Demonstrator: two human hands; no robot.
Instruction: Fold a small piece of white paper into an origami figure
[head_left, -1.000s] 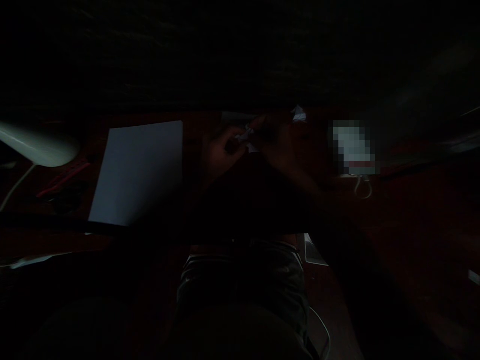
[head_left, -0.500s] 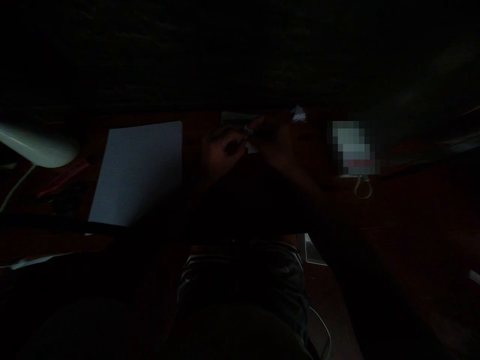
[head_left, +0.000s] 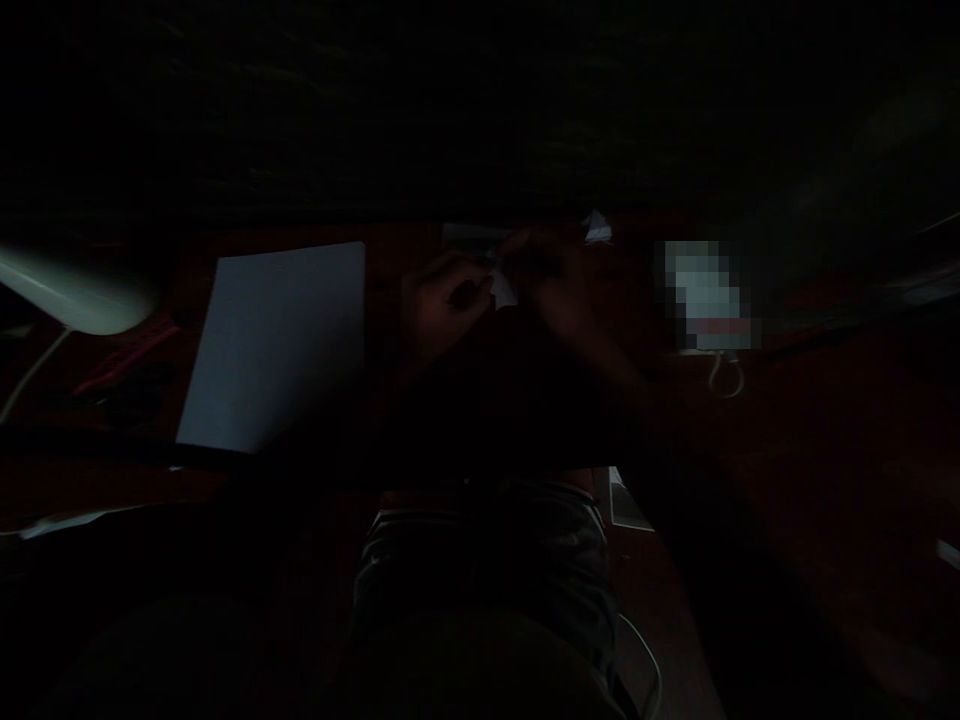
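The scene is very dark. My left hand (head_left: 439, 305) is closed, its thumb and fingers pinching the left side of a small piece of white paper (head_left: 505, 292). From the other side my right hand (head_left: 556, 285) meets it with curled fingers, which also appear to pinch the paper; deep shadow hides most of them. Behind both hands a flat pale sheet (head_left: 469, 235) lies on the dark reddish table. A small folded white paper shape (head_left: 598, 228) rests just beyond my right hand.
A large white sheet (head_left: 292, 330) lies on the left. Farther left are a white lamp-like object (head_left: 82, 290) with a cord and a thin red item (head_left: 127, 358). A blurred-out pale rectangle (head_left: 705, 295) with a loop (head_left: 726, 378) lies on the right.
My right fingers have shifted slightly at the upper edge of the small paper, and more of its white surface shows between my hands. Everything else stays in place.
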